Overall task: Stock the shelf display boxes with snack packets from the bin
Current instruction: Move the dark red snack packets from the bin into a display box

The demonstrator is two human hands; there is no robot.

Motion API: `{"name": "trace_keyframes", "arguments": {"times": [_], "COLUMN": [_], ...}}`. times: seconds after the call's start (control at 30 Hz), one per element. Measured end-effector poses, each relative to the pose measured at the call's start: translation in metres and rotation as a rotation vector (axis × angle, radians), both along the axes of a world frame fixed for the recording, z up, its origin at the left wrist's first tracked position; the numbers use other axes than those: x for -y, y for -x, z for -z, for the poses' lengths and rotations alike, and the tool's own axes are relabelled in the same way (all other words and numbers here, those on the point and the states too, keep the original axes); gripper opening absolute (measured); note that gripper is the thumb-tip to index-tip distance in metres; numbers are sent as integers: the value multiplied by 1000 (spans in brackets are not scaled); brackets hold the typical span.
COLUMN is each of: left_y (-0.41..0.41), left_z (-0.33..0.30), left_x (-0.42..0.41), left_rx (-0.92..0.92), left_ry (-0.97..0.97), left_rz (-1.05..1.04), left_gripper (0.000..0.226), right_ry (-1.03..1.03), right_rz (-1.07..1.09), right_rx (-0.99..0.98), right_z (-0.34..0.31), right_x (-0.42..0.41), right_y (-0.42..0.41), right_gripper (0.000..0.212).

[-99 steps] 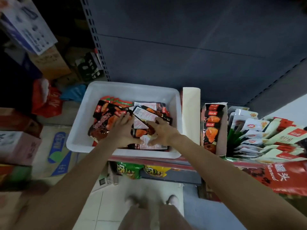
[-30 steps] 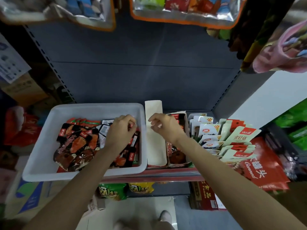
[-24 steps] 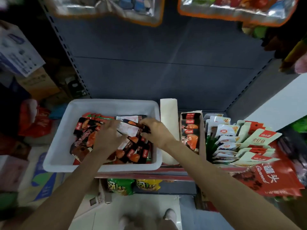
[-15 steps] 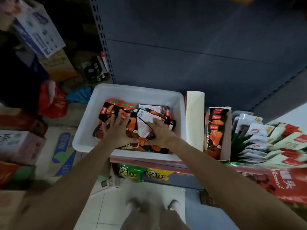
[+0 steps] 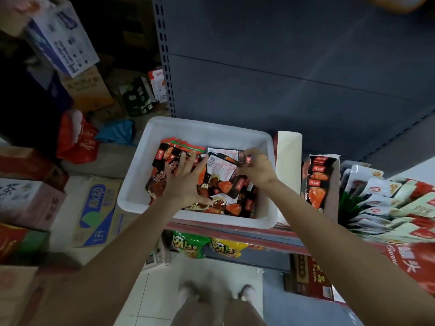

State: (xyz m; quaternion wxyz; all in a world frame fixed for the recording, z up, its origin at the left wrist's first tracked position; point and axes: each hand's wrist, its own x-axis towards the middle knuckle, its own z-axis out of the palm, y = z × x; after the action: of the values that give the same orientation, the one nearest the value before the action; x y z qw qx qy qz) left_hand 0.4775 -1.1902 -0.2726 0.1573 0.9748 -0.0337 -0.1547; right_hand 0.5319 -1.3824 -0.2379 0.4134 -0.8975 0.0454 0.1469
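**Both hands in the bin, sorting a handful**

The left hand [image 5: 186, 182] lies flat with fingers spread on the snack packets [image 5: 221, 184] in the white bin [image 5: 207, 130], likely steadying the heap. At its three o'clock, the right hand [image 5: 256, 168] pinches the edge of a label-up packet [image 5: 222, 167], apparently lifting it free. Further right, at three o'clock from the bin, the display box [image 5: 335, 184] stands partly filled with matching packets.
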Motion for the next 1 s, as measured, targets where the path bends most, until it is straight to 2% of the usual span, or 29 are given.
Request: {"name": "trace_keyframes", "arguments": {"times": [0.07, 0.2, 0.27, 0.37, 0.4, 0.5, 0.6, 0.7, 0.8, 1.0], "left_y": [-2, -9, -12, -19, -21, -26, -27, -28, -32, -40], "left_z": [-5, -23, -32, -45, -49, -60, -68, -73, -73, -65], "left_x": [9, 29, 37, 52, 60, 88, 122, 157, 189, 228], "left_rx": [102, 275, 345, 438, 431, 353, 243, 160, 132, 117], "left_ry": [140, 449, 560, 534, 532, 648, 778, 859, 846, 805], "left_rz": [11, -26, -39, -54, -58, -47, -48, -20, 26, -79], "left_gripper": [104, 35, 14, 24, 25, 30, 27, 12, 13, 12], "right_ry": [-169, -317, -425, -251, -192, -121, -108, -22, 89, 257], "right_rz": [33, 79, 153, 69, 18, -29, -17, -11, -33, -88], "right_rx": [-19, 8, -28, 105, 193, 372, 451, 513, 524, 466], "right_z": [-7, -23, -34, -49, -54, -63, -69, -77, -83, -75], "right_x": [5, 17, 25, 43, 49, 73, 104, 137, 168, 200], "right_y": [3, 7, 8, 14, 17, 23, 24, 26, 27, 23], "right_gripper": [29, 14, 14, 53, 55, 21, 21, 17, 15, 19]}}
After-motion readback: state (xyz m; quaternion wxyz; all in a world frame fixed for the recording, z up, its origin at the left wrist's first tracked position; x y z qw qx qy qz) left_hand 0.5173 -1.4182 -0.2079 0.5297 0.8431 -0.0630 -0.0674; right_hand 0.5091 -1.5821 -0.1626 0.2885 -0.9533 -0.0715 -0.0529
